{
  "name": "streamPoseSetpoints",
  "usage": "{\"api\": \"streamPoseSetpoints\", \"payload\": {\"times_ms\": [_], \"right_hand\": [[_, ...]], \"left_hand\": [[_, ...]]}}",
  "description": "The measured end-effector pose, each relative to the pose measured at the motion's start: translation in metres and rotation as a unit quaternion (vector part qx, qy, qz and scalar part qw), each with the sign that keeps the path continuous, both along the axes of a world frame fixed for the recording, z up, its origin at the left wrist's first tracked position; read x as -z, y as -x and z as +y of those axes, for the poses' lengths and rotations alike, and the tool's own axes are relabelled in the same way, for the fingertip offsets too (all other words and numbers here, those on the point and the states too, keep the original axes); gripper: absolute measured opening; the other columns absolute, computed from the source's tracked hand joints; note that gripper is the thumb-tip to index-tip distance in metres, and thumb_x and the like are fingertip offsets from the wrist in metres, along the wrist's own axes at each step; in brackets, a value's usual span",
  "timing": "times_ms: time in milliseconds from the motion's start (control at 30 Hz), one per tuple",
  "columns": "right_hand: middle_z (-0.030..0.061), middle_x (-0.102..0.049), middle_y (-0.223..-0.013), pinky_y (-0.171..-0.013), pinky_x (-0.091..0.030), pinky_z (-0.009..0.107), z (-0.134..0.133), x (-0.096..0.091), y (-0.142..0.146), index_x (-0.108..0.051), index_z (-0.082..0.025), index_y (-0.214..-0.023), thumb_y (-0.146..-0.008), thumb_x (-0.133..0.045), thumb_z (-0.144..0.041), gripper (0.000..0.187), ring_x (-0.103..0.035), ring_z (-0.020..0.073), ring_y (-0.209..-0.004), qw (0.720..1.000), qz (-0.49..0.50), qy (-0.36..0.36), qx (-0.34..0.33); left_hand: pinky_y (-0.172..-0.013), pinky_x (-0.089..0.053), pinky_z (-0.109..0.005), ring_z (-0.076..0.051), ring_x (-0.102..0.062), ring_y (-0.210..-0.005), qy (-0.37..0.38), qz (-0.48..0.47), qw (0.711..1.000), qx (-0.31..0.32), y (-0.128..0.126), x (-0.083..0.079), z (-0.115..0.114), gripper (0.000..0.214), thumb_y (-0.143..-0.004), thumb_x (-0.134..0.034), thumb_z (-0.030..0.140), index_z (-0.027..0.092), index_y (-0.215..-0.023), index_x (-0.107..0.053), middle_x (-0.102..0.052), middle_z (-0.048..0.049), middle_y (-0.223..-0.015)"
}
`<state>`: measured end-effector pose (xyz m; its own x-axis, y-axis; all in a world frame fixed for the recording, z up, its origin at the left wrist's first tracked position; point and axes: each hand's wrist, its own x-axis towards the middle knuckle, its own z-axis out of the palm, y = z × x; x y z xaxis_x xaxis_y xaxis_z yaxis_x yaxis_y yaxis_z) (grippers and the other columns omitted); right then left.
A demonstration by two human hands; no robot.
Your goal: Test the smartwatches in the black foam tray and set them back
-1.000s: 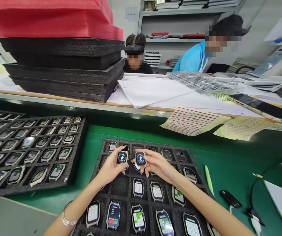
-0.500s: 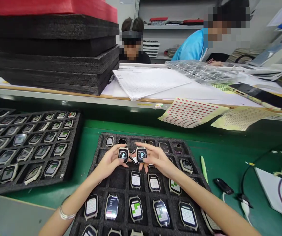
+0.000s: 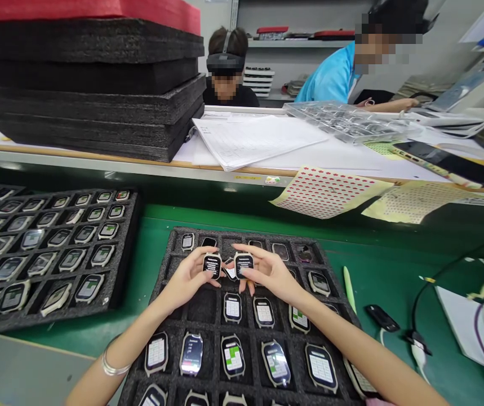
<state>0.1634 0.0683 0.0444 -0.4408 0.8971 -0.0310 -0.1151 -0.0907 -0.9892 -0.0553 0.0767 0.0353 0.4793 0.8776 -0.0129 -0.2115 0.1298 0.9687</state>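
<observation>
My left hand (image 3: 186, 279) pinches a strapless smartwatch body (image 3: 212, 265) with a lit screen showing white text. My right hand (image 3: 269, 273) pinches a second watch body (image 3: 244, 264) beside it, screen also showing text. Both are held just above a black foam tray (image 3: 172, 265) on the green mat, whose pockets hold several more watch bodies with lit screens; some pockets under my hands are empty. Another watch (image 3: 230, 272) lies in the pocket between my hands.
A second foam tray (image 3: 134, 225) full of watches lies to the left. Stacked black foam sheets (image 3: 98, 113) sit on the raised shelf with papers (image 3: 258, 141) and red dot sticker sheets (image 3: 326, 192). A green pen (image 3: 349, 282), a black dongle (image 3: 380, 318) and cables lie right. Two people sit opposite.
The screens of both held watches changed from a round dial graphic to white text. My hands stayed almost in place above the tray; the view tilted down slightly.
</observation>
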Motion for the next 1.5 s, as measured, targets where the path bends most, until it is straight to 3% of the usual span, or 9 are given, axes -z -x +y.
{"api": "streamPoseSetpoints", "payload": {"times_ms": [133, 233, 433, 633, 800, 933, 1200, 1367, 1500], "right_hand": [[0.0116, -0.061, -0.117, -0.056, -0.057, 0.026, 0.003, -0.003, -0.001, -0.032, -0.022, -0.139, -0.077, -0.072, -0.025, 0.074, -0.069, 0.0182, -0.077, 0.999, -0.032, -0.005, -0.037], [0.0096, -0.063, -0.108, -0.063, -0.057, 0.032, 0.019, -0.001, -0.004, -0.039, -0.020, -0.132, -0.079, -0.068, -0.027, 0.060, -0.067, 0.0207, -0.082, 0.987, -0.136, -0.069, -0.044], [0.0108, -0.057, -0.108, -0.090, -0.045, 0.043, 0.066, 0.012, -0.009, -0.054, -0.018, -0.121, -0.078, -0.068, -0.025, 0.046, -0.053, 0.0280, -0.105, 0.816, -0.445, -0.369, -0.019], [0.0106, -0.056, -0.106, -0.087, -0.044, 0.043, 0.077, 0.015, -0.011, -0.053, -0.020, -0.127, -0.079, -0.068, -0.038, 0.054, -0.052, 0.0286, -0.100, 0.790, -0.476, -0.385, -0.027], [0.0083, -0.062, -0.100, -0.087, -0.043, 0.038, 0.073, 0.004, -0.028, -0.062, -0.019, -0.107, -0.091, -0.052, -0.041, 0.029, -0.054, 0.0244, -0.096, 0.789, -0.483, -0.379, 0.022], [0.0079, -0.065, -0.081, -0.077, -0.044, 0.038, 0.070, 0.003, -0.047, -0.065, -0.018, -0.083, -0.093, -0.047, -0.038, 0.029, -0.056, 0.0250, -0.083, 0.783, -0.507, -0.359, 0.036], [0.0127, -0.065, -0.090, -0.079, -0.046, 0.044, 0.060, 0.028, -0.060, -0.066, -0.014, -0.097, -0.083, -0.062, -0.032, 0.024, -0.059, 0.0299, -0.087, 0.799, -0.508, -0.313, 0.069], [0.0106, -0.061, -0.093, -0.076, -0.050, 0.038, 0.048, 0.023, -0.044, -0.061, -0.016, -0.087, -0.085, -0.058, -0.034, 0.018, -0.060, 0.0241, -0.087, 0.836, -0.450, -0.303, 0.081], [0.0110, -0.062, -0.105, -0.051, -0.050, 0.026, 0.026, 0.002, -0.023, -0.052, -0.018, -0.095, -0.090, -0.052, -0.038, 0.021, -0.062, 0.0169, -0.073, 0.950, -0.244, -0.179, 0.078]], "left_hand": [[-0.085, -0.053, -0.038, -0.024, -0.060, -0.103, -0.023, -0.017, 0.998, -0.064, 0.002, 0.001, 0.002, 0.051, -0.078, -0.061, 0.018, 0.020, -0.126, -0.044, -0.061, -0.0097, -0.114], [-0.089, -0.052, -0.039, -0.024, -0.060, -0.105, -0.039, -0.031, 0.995, -0.082, 0.004, 0.001, 0.005, 0.054, -0.078, -0.062, 0.017, 0.019, -0.128, -0.041, -0.060, -0.0100, -0.117], [-0.076, -0.056, -0.036, -0.025, -0.064, -0.097, -0.036, -0.030, 0.997, -0.060, 0.004, -0.002, 0.006, 0.044, -0.083, -0.061, 0.027, 0.015, -0.123, -0.046, -0.064, -0.0131, -0.109], [-0.069, -0.057, -0.032, -0.022, -0.066, -0.087, -0.028, -0.019, 0.997, -0.067, 0.003, -0.002, 0.007, 0.042, -0.081, -0.064, 0.032, 0.016, -0.118, -0.051, -0.066, -0.0108, -0.101], [-0.064, -0.057, -0.030, -0.022, -0.066, -0.084, -0.025, -0.016, 0.997, -0.071, 0.003, -0.002, 0.008, 0.041, -0.080, -0.066, 0.032, 0.016, -0.115, -0.052, -0.066, -0.0099, -0.096], [-0.062, -0.056, -0.028, -0.021, -0.066, -0.083, -0.019, -0.016, 0.997, -0.072, 0.002, -0.003, 0.008, 0.040, -0.079, -0.066, 0.031, 0.016, -0.113, -0.052, -0.066, -0.0096, -0.094], [-0.064, -0.055, -0.029, -0.021, -0.065, -0.084, -0.016, -0.014, 0.998, -0.062, 0.001, -0.006, 0.005, 0.046, -0.075, -0.070, 0.028, 0.015, -0.114, -0.050, -0.066, -0.0105, -0.096], [-0.064, -0.051, -0.026, -0.018, -0.062, -0.083, -0.021, -0.002, 0.996, -0.082, 0.001, 0.001, 0.009, 0.056, -0.072, -0.072, 0.023, 0.017, -0.121, -0.045, -0.064, -0.0094, -0.100], [-0.063, -0.049, -0.023, -0.016, -0.059, -0.083, -0.036, 0.014, 0.995, -0.094, 0.000, 0.007, 0.010, 0.055, -0.074, -0.069, 0.021, 0.018, -0.123, -0.044, -0.062, -0.0074, -0.100]]}}
